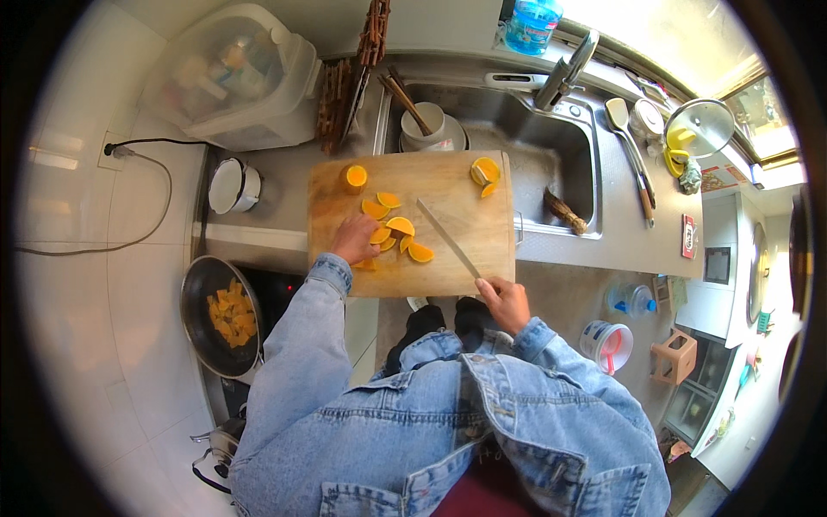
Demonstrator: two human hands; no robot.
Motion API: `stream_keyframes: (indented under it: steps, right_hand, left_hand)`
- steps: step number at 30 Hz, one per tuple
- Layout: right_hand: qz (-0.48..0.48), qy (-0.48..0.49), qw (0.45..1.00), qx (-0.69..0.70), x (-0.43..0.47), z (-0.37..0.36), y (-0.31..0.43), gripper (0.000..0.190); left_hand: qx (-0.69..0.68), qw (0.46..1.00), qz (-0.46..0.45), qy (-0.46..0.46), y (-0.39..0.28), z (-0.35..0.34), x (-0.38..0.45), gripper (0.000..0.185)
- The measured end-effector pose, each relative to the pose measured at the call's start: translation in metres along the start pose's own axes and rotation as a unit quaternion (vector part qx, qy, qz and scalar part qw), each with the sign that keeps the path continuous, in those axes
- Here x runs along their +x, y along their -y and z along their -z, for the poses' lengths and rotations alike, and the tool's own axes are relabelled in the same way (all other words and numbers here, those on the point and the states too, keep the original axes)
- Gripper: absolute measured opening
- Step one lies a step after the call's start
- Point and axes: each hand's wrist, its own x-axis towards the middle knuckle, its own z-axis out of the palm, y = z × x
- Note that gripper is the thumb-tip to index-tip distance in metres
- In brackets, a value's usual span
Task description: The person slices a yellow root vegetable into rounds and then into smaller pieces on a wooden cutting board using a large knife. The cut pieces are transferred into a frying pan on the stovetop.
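My right hand [506, 301] grips a long knife [446, 234] by its handle, its blade lying across the wooden cutting board [446, 174] and angled to the upper left. On the board's left half, my left hand [356, 238] has its fingertips against a group of orange wedges [400, 226]. Whether a wedge is pinched there cannot be made out, since the fingers hide part of the group. A cut orange piece [356, 178] stands at the board's upper left. More orange pieces [485, 172] lie near its upper right corner.
Left of the board, a frying pan [194, 316] holds chopped orange pieces. A white enamel pot [227, 186] stands above it. The steel sink [510, 123] behind the board contains stacked bowls [423, 118] and a brush [565, 211]. Spatulas [633, 155] rest on the right counter.
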Motion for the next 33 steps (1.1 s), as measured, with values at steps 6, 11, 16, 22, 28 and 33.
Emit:
stream_keyframes:
  steps: [6,11,16,22,28,33]
  right_hand:
    - [-0.010,0.014,1.000,-0.011,0.002,-0.003,0.007,0.045]
    - [-0.002,0.042,0.999,-0.001,0.004,-0.012,0.006,0.042]
    - [0.018,0.081,0.996,-0.010,0.004,-0.019,0.007,0.040]
    - [0.077,0.187,0.978,-0.054,0.005,-0.026,0.027,0.042]
    - [0.133,0.279,0.945,-0.106,0.023,-0.079,0.018,0.048]
    - [0.066,0.201,0.974,-0.082,0.039,-0.089,0.029,0.050]
  left_hand:
    - [-0.010,1.000,0.019,0.023,-0.012,-0.015,-0.010,0.038]
    - [0.038,0.999,0.032,-0.012,-0.017,-0.029,-0.017,0.038]
    - [0.065,0.990,0.116,0.047,-0.024,-0.007,-0.015,0.041]
    - [-0.046,0.954,0.254,-0.152,0.027,0.017,-0.058,0.040]
    - [-0.074,0.901,0.397,-0.159,0.045,0.015,-0.109,0.039]
    - [-0.100,0.910,0.368,-0.162,0.008,-0.022,-0.110,0.042]
